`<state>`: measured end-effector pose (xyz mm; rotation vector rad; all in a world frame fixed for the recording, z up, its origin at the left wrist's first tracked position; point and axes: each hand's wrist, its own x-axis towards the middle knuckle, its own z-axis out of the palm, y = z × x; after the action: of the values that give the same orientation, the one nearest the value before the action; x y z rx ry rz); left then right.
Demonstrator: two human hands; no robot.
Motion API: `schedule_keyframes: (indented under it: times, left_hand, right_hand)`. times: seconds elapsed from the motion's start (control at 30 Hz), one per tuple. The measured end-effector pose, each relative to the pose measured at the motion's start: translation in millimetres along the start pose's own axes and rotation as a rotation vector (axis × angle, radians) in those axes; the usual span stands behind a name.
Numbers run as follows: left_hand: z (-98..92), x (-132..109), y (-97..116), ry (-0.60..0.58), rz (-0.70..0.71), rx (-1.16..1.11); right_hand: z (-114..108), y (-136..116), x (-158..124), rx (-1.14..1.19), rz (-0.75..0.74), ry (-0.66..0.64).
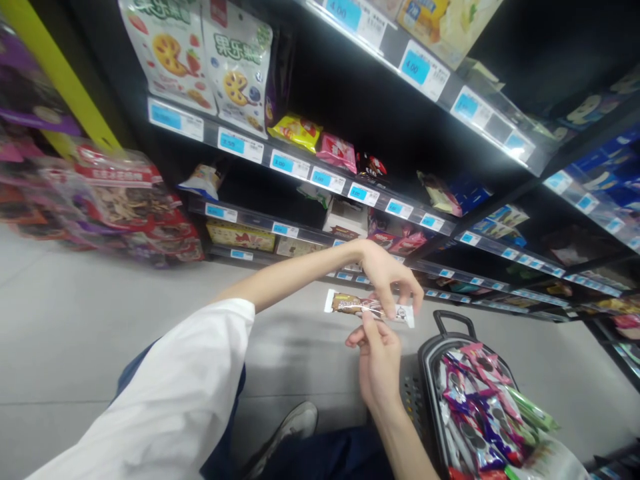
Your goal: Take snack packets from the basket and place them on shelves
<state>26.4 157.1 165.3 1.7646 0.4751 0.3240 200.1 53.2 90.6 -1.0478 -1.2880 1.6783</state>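
A small wrapped snack bar [347, 304], brown in the middle with white ends, is held level in front of the shelves. My left hand [390, 270] reaches over from above, its fingers pinching the bar near its right end. From below, my right hand [380, 360] grips the bar's lower edge near the middle with thumb and fingers. Parts of the wrapper are covered by the fingers. Close to my right forearm stands a black shopping basket [424, 357] full of packaged snacks [475, 407] in pink, purple and green wrappers.
Black store shelves [240, 208] with blue price tags run across the front. White snack pouches [237, 73] and a yellow packet [296, 132] sit on an upper shelf. Red snack bags [120, 193] hang at the left. Grey floor [65, 333] and my shoe [295, 427] show below.
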Motion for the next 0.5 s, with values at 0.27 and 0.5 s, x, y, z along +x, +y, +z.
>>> schedule_keyframes:
  times: [0.27, 0.5]
  left_hand:
    - [-3.0, 4.9, -6.6, 0.015, 0.023, 0.023]
    - [-2.2, 3.6, -4.1, 0.034, -0.001, 0.053]
  right_hand:
    - [0.2, 0.2, 0.0, 0.027, 0.011, 0.007]
    - [2.1, -1.4, 0.4, 0.048, 0.020, 0.001]
